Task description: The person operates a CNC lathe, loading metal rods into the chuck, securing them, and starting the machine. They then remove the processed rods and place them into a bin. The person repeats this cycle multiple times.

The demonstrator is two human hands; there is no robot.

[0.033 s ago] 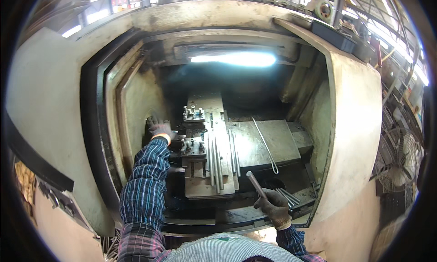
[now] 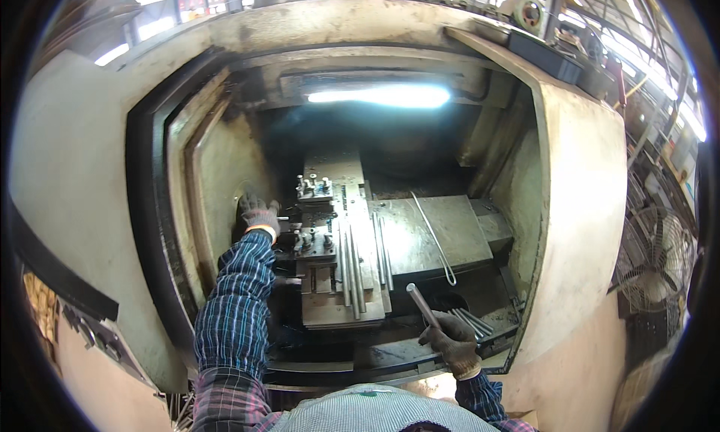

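Observation:
My left hand [image 2: 259,213], in a grey work glove, reaches to the round spindle area on the left inner wall of a lathe. Its fingers look spread and stretched against that part; what lies beneath them is hidden. A short bright rod end [image 2: 283,218] sticks out just right of the hand, close to the bolted tool posts [image 2: 315,243]. My right hand [image 2: 454,342], in a dark glove, is closed round the lower part of a metal rod [image 2: 423,304], which tilts up and to the left at the front of the machine.
Several metal rods [image 2: 353,271] lie on the carriage, and more [image 2: 474,323] sit at the front right. A long hooked wire [image 2: 435,241] rests across the flat metal cover [image 2: 405,229]. A lamp [image 2: 382,96] glows at the back. Beyond the housing [image 2: 585,162] stands a fan [image 2: 651,259].
The whole view has shifted slightly. My left hand has turned a little at the spindle, and its fingers sit differently. My right hand keeps the rod in much the same pose.

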